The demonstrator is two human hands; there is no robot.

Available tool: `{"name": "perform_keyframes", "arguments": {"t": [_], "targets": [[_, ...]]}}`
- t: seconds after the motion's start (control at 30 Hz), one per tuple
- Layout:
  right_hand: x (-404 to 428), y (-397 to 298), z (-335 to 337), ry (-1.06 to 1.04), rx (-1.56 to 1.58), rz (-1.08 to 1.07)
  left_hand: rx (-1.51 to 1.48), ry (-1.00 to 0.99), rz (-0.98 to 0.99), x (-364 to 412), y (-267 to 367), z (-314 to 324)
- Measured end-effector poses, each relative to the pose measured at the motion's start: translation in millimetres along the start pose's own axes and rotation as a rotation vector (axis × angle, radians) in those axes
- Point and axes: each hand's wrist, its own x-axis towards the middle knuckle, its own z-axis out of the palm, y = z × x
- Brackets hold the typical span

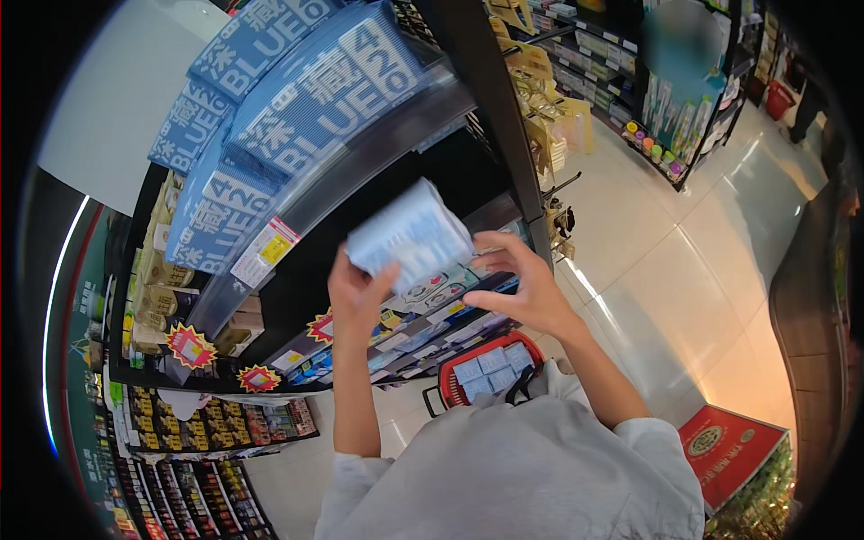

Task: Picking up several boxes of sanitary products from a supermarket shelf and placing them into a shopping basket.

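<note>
A light blue wrapped pack [412, 236], blurred and probably of tissues, is tilted in front of the shelf. My left hand [359, 287] grips its lower left end, thumb over the near face. Beside its right end, my right hand [523, 287] has the thumb and fingers spread; I cannot tell whether a fingertip touches the wrap. Larger blue packs [331, 101] bearing white writing are stacked on the upper shelf [378, 145], beyond my hands. Close to my body on the floor, a red shopping basket [447, 378] holds several small light blue packs [496, 368].
A price tag [266, 253] hangs on the shelf edge. Hooks with hanging goods [550, 128] jut out past the black post [506, 101]. A red printed box [732, 452] stands right of me on the tiled floor [648, 290]. Another display rack [682, 115] stands farther off.
</note>
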Motion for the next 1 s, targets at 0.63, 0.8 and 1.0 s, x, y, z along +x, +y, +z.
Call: {"name": "perform_keyframes", "arguments": {"t": [0.63, 0.8, 1.0], "targets": [[-138, 72, -33, 0.155, 0.231, 0.371, 0.396, 0.127, 0.089, 154, -73, 39], [-174, 73, -60, 0.244, 0.085, 0.466, 0.474, -0.291, -0.061, 170, -66, -32], [-233, 100, -92, 0.401, -0.156, 0.599, 0.642, -0.154, -0.248, 188, -85, -112]]}}
